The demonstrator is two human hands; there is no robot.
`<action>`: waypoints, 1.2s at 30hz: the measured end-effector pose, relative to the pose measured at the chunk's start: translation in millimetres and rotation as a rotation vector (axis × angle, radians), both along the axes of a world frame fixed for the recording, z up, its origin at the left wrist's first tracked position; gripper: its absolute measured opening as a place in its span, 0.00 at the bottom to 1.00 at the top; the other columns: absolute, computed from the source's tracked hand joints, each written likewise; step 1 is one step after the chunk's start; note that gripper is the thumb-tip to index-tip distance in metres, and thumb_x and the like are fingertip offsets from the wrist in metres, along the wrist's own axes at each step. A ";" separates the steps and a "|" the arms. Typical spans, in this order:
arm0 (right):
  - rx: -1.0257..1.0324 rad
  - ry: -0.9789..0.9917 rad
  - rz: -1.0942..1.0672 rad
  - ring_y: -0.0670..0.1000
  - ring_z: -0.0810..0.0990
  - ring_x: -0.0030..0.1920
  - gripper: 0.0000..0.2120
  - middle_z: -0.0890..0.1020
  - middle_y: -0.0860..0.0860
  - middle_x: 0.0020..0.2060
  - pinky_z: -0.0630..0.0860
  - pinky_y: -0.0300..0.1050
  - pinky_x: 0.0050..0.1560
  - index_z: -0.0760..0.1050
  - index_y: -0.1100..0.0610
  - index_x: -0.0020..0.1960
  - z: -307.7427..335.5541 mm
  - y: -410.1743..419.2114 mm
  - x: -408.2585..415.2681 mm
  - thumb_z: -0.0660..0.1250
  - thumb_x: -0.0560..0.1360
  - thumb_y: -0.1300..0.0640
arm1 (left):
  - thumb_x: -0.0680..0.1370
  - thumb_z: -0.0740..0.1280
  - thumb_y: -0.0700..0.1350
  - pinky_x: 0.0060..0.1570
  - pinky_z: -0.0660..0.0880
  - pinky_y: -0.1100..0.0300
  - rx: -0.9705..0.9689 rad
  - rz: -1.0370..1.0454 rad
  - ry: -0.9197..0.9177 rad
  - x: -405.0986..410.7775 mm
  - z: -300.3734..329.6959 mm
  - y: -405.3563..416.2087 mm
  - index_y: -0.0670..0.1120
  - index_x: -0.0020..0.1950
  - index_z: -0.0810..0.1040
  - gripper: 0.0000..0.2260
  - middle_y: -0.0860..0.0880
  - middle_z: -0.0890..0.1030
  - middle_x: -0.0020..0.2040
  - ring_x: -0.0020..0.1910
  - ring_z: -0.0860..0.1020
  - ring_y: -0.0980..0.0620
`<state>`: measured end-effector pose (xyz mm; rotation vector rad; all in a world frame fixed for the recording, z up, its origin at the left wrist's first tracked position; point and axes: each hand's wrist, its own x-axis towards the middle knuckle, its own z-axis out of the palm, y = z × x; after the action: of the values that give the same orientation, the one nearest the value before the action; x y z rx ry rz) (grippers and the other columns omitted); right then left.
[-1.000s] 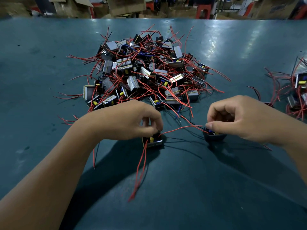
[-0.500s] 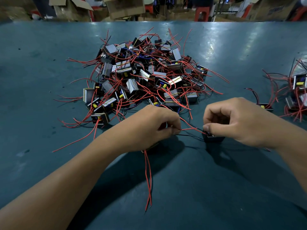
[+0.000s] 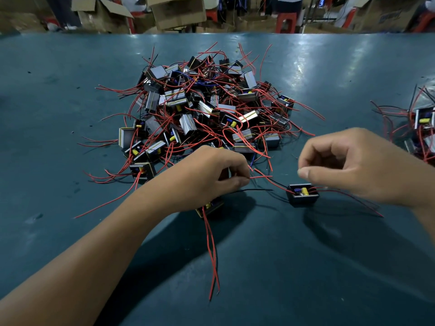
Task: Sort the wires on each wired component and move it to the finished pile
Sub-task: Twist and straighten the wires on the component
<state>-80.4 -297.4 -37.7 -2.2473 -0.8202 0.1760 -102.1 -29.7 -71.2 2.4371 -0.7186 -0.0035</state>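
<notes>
In the head view, the left hand (image 3: 211,175) is curled and pinches a red wire (image 3: 260,177) at its fingertips, with one component (image 3: 210,208) half hidden under its palm on the teal desk (image 3: 282,267). The right hand (image 3: 353,165) hovers with fingers bent and thumb near the forefinger; whether it holds anything I cannot tell, and a second component (image 3: 303,195) sits on the desk just below it. The big pile (image 3: 202,109) lies behind the hands, and a smaller pile (image 3: 421,128) is at the right edge.
</notes>
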 end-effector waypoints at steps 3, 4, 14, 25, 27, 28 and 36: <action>-0.100 0.025 0.060 0.42 0.83 0.34 0.04 0.85 0.44 0.33 0.75 0.32 0.38 0.82 0.49 0.41 -3.1 11.2 -13.3 0.70 0.72 0.50 | 0.79 0.71 0.46 0.36 0.67 0.74 0.015 0.029 -0.001 0.1 -0.4 -0.5 0.51 0.49 0.81 0.01 0.63 0.77 0.38 0.37 0.75 0.64; -0.151 -0.025 0.055 0.40 0.83 0.34 0.05 0.84 0.40 0.33 0.74 0.31 0.38 0.82 0.47 0.41 -4.5 14.3 -15.9 0.69 0.72 0.48 | 0.79 0.71 0.46 0.36 0.67 0.74 0.017 0.040 0.007 0.0 -0.2 0.2 0.52 0.49 0.80 0.02 0.62 0.77 0.39 0.37 0.75 0.63; -0.282 -0.240 -0.068 0.40 0.76 0.34 0.12 0.78 0.39 0.29 0.76 0.44 0.38 0.79 0.48 0.41 -25.0 34.1 -17.9 0.65 0.72 0.41 | 0.76 0.74 0.51 0.41 0.67 0.68 0.107 -0.059 0.035 -4.1 7.0 2.4 0.54 0.51 0.81 0.06 0.56 0.73 0.46 0.42 0.73 0.56; -0.167 -0.092 -0.053 0.41 0.80 0.27 0.08 0.80 0.41 0.26 0.69 0.30 0.31 0.78 0.51 0.35 -20.0 27.9 -14.1 0.69 0.73 0.56 | 0.77 0.74 0.45 0.40 0.70 0.59 0.121 -0.091 -0.009 -2.5 0.5 -1.5 0.47 0.44 0.82 0.04 0.55 0.75 0.39 0.39 0.73 0.56; -0.184 -0.049 -0.034 0.42 0.80 0.26 0.08 0.81 0.43 0.26 0.69 0.30 0.30 0.78 0.51 0.35 -17.0 23.8 -11.8 0.69 0.74 0.56 | 0.77 0.74 0.46 0.40 0.70 0.60 0.107 -0.109 -0.003 -2.6 1.2 -1.2 0.47 0.44 0.82 0.04 0.55 0.76 0.40 0.39 0.74 0.56; -0.183 -0.038 -0.028 0.42 0.80 0.27 0.08 0.81 0.44 0.26 0.70 0.31 0.31 0.78 0.51 0.36 -14.8 21.3 -10.6 0.69 0.74 0.55 | 0.77 0.74 0.46 0.40 0.71 0.59 0.105 -0.115 -0.005 -2.5 1.8 -1.0 0.47 0.44 0.82 0.04 0.54 0.77 0.40 0.39 0.74 0.56; -0.314 -0.168 -0.067 0.37 0.78 0.41 0.05 0.82 0.39 0.38 0.70 0.29 0.42 0.77 0.44 0.45 -13.1 3.8 4.0 0.72 0.72 0.48 | 0.76 0.74 0.50 0.40 0.71 0.56 0.260 -0.120 0.007 4.7 9.5 19.5 0.53 0.47 0.84 0.03 0.57 0.76 0.41 0.38 0.73 0.62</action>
<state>-76.4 -293.6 -50.7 -2.6096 -0.8515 0.0895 -97.4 -10.1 -61.7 2.6325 -0.9092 -0.1624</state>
